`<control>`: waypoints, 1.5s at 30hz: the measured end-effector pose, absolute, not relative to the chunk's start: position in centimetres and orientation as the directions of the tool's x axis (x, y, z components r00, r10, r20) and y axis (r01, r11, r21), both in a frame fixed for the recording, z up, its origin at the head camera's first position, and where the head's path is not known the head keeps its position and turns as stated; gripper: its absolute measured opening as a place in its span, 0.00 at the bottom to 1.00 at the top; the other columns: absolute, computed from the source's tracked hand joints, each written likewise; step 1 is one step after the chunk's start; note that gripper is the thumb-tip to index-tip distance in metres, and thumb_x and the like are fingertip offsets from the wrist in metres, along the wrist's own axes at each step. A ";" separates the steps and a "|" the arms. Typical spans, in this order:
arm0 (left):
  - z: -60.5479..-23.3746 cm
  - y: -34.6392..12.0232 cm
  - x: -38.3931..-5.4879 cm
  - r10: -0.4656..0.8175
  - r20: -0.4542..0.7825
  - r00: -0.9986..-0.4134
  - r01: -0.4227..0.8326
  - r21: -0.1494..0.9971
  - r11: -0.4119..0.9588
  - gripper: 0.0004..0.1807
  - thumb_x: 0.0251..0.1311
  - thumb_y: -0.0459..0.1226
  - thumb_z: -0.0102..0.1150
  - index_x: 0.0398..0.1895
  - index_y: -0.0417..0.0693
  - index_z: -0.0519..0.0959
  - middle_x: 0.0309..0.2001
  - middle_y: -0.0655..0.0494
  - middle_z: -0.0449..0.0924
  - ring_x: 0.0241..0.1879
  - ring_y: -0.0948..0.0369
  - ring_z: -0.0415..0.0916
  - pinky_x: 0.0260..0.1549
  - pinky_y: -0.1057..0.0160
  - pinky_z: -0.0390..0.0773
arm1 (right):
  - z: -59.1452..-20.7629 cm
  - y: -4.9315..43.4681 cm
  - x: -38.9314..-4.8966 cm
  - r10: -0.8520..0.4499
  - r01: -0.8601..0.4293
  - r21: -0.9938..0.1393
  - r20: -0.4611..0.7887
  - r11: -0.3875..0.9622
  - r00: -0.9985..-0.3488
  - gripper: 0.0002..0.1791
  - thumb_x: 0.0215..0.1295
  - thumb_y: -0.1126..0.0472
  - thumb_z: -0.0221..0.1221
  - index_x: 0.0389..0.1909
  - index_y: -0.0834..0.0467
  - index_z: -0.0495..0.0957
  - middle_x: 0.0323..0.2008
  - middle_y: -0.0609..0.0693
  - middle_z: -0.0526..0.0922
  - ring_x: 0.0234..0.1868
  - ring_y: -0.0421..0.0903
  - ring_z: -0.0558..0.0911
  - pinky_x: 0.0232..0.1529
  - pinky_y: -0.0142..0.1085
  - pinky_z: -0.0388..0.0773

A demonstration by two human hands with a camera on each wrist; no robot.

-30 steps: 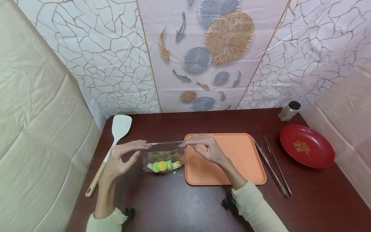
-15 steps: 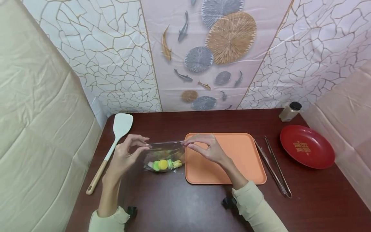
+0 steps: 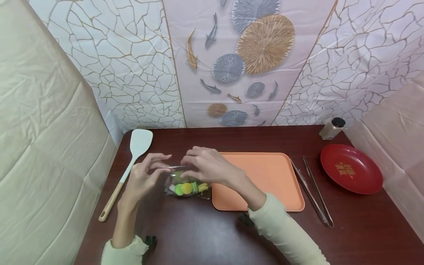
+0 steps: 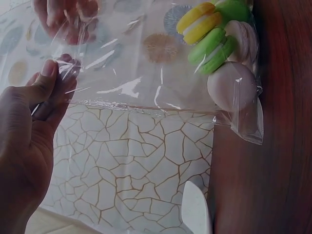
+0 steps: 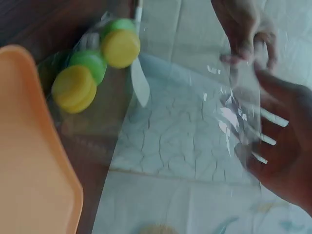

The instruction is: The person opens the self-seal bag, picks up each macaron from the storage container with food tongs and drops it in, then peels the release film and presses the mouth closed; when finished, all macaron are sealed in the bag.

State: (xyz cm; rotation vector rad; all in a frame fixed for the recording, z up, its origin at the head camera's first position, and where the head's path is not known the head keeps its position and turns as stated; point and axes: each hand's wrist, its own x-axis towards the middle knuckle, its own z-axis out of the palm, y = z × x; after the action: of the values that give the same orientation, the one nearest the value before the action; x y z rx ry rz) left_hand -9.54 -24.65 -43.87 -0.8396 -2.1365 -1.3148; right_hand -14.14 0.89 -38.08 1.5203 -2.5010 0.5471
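Note:
A clear plastic bag (image 4: 141, 80) hangs upright over the table, with several macarons (image 3: 186, 188) gathered along its bottom. They are yellow, green and pale pink; the left wrist view shows a pale pink macaron (image 4: 232, 86) at the near corner. My left hand (image 3: 141, 180) pinches the bag's upper left corner between thumb and fingers. Over the bag's upper edge reaches my right hand (image 3: 208, 165), its fingers bent loosely. In the right wrist view the thumb and fingers of that right hand (image 5: 287, 141) stand apart at the film's edge.
Just right of the bag lies an orange tray (image 3: 258, 184). Metal tongs (image 3: 316, 195), a red oval plate (image 3: 351, 169) and a black-lidded jar (image 3: 332, 129) are farther right. A white turner with a wooden handle (image 3: 110, 202) lies at left on the dark table (image 3: 185, 235).
My right hand has left the bag's right upper corner and moved left toward my left hand. The left hand raised slightly, then stayed at its corner.

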 end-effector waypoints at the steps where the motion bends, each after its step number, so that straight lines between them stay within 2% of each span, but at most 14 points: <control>1: -43.9 -24.6 -9.5 0.247 0.681 -0.689 0.719 0.604 0.344 0.27 0.48 0.09 0.73 0.52 0.30 0.80 0.47 0.41 0.93 0.43 0.79 0.89 0.42 0.80 0.82 | -38.0 0.5 -14.2 -0.833 -0.883 -0.221 0.299 0.415 -0.466 0.11 0.74 0.50 0.72 0.42 0.54 0.88 0.38 0.44 0.87 0.40 0.44 0.82 0.38 0.35 0.81; 5: -43.9 -24.5 -9.6 0.250 0.681 -0.688 0.723 0.613 0.319 0.25 0.49 0.09 0.72 0.49 0.29 0.81 0.47 0.38 0.93 0.44 0.78 0.89 0.43 0.80 0.83 | -38.2 0.0 -14.3 -0.848 -0.877 -0.245 0.247 0.414 -0.469 0.11 0.78 0.56 0.67 0.33 0.53 0.81 0.32 0.44 0.81 0.36 0.43 0.76 0.32 0.32 0.74; 11: -43.8 -24.4 -9.8 0.237 0.654 -0.718 0.695 0.659 0.288 0.19 0.55 0.10 0.69 0.47 0.31 0.83 0.43 0.39 0.93 0.48 0.73 0.91 0.46 0.76 0.85 | -38.4 1.2 -14.4 -0.846 -0.877 -0.269 0.262 0.397 -0.464 0.14 0.78 0.59 0.67 0.30 0.53 0.77 0.29 0.44 0.78 0.33 0.43 0.76 0.32 0.32 0.73; 14: -44.0 -24.4 -10.0 0.240 0.657 -0.714 0.699 0.651 0.296 0.18 0.57 0.10 0.67 0.46 0.32 0.84 0.40 0.41 0.94 0.53 0.73 0.89 0.42 0.78 0.84 | -38.5 2.0 -14.6 -0.847 -0.879 -0.274 0.269 0.389 -0.459 0.15 0.77 0.60 0.68 0.29 0.54 0.76 0.28 0.44 0.77 0.33 0.42 0.75 0.33 0.32 0.73; 18: -44.2 -24.5 -10.1 0.246 0.672 -0.698 0.713 0.624 0.320 0.18 0.58 0.09 0.63 0.44 0.33 0.85 0.35 0.41 0.93 0.60 0.76 0.84 0.25 0.81 0.70 | -38.7 3.3 -14.8 -0.846 -0.878 -0.280 0.270 0.388 -0.460 0.14 0.75 0.61 0.70 0.29 0.54 0.76 0.29 0.43 0.78 0.33 0.41 0.75 0.35 0.30 0.74; 20: -44.3 -24.6 -9.9 0.248 0.674 -0.696 0.715 0.620 0.323 0.19 0.57 0.08 0.63 0.45 0.33 0.85 0.34 0.42 0.93 0.63 0.75 0.83 0.24 0.79 0.67 | -38.8 4.0 -14.9 -0.842 -0.874 -0.296 0.274 0.385 -0.464 0.14 0.74 0.60 0.70 0.29 0.53 0.76 0.29 0.43 0.78 0.33 0.40 0.74 0.36 0.30 0.74; 25: -44.1 -25.1 -9.6 0.247 0.650 -0.719 0.695 0.669 0.264 0.19 0.57 0.07 0.62 0.46 0.31 0.84 0.34 0.41 0.93 0.66 0.70 0.83 0.41 0.80 0.82 | -39.0 5.7 -15.2 -0.829 -0.851 -0.371 0.281 0.371 -0.484 0.14 0.71 0.61 0.72 0.28 0.54 0.77 0.28 0.43 0.78 0.32 0.38 0.73 0.35 0.29 0.74; 28: -44.0 -25.3 -9.4 0.263 0.631 -0.730 0.682 0.697 0.223 0.18 0.58 0.06 0.59 0.46 0.28 0.83 0.35 0.39 0.93 0.63 0.69 0.86 0.42 0.79 0.84 | -38.9 6.6 -15.2 -0.825 -0.836 -0.410 0.275 0.365 -0.494 0.14 0.71 0.61 0.73 0.28 0.55 0.77 0.29 0.43 0.79 0.32 0.37 0.74 0.36 0.29 0.76; 32: -44.0 -25.4 -9.3 0.295 0.617 -0.729 0.677 0.715 0.178 0.20 0.57 0.05 0.58 0.46 0.28 0.84 0.40 0.38 0.93 0.49 0.70 0.91 0.38 0.72 0.89 | -39.0 7.8 -15.2 -0.817 -0.796 -0.485 0.247 0.362 -0.522 0.13 0.72 0.62 0.72 0.28 0.53 0.79 0.30 0.42 0.82 0.33 0.34 0.76 0.36 0.30 0.77; 36: -43.6 -25.6 -9.0 0.331 0.602 -0.727 0.664 0.739 0.116 0.22 0.56 0.04 0.57 0.47 0.29 0.84 0.52 0.53 0.93 0.40 0.66 0.93 0.36 0.64 0.91 | -39.0 8.6 -15.2 -0.821 -0.738 -0.578 0.192 0.348 -0.537 0.14 0.73 0.63 0.70 0.27 0.50 0.81 0.29 0.39 0.82 0.30 0.31 0.74 0.33 0.28 0.73; 39: -43.1 -25.6 -8.7 0.372 0.590 -0.716 0.656 0.752 0.069 0.22 0.55 0.04 0.57 0.47 0.27 0.83 0.56 0.64 0.91 0.40 0.64 0.94 0.36 0.63 0.91 | -38.7 9.1 -14.9 -0.834 -0.695 -0.629 0.131 0.348 -0.536 0.15 0.75 0.62 0.69 0.26 0.49 0.79 0.25 0.37 0.77 0.26 0.31 0.69 0.30 0.28 0.67; 41: -42.8 -25.7 -8.5 0.399 0.593 -0.699 0.658 0.752 0.033 0.22 0.54 0.03 0.56 0.46 0.26 0.83 0.56 0.64 0.91 0.41 0.63 0.94 0.36 0.66 0.91 | -38.6 9.3 -14.8 -0.844 -0.667 -0.662 0.095 0.343 -0.528 0.16 0.75 0.60 0.70 0.25 0.49 0.78 0.23 0.35 0.72 0.25 0.30 0.66 0.30 0.27 0.65; 42: -42.6 -25.9 -8.4 0.408 0.598 -0.690 0.663 0.748 0.026 0.23 0.53 0.03 0.57 0.46 0.27 0.84 0.55 0.64 0.91 0.43 0.64 0.94 0.34 0.71 0.89 | -38.6 9.5 -14.7 -0.852 -0.653 -0.681 0.080 0.332 -0.517 0.16 0.75 0.59 0.70 0.25 0.49 0.78 0.23 0.34 0.71 0.25 0.30 0.66 0.30 0.27 0.64; 45: -42.3 -26.3 -8.2 0.433 0.611 -0.663 0.675 0.738 -0.008 0.24 0.51 0.04 0.59 0.45 0.31 0.86 0.52 0.62 0.93 0.51 0.64 0.93 0.29 0.75 0.82 | -38.8 9.8 -14.7 -0.888 -0.597 -0.760 0.059 0.257 -0.457 0.15 0.75 0.59 0.70 0.26 0.52 0.80 0.23 0.33 0.69 0.26 0.30 0.65 0.31 0.27 0.63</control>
State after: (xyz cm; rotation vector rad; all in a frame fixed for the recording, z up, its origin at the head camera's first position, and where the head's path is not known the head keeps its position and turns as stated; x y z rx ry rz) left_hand -8.18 -26.28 -42.33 -1.1737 -2.0559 -1.7363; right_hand -14.74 9.75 -38.81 1.7412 -2.7697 1.3400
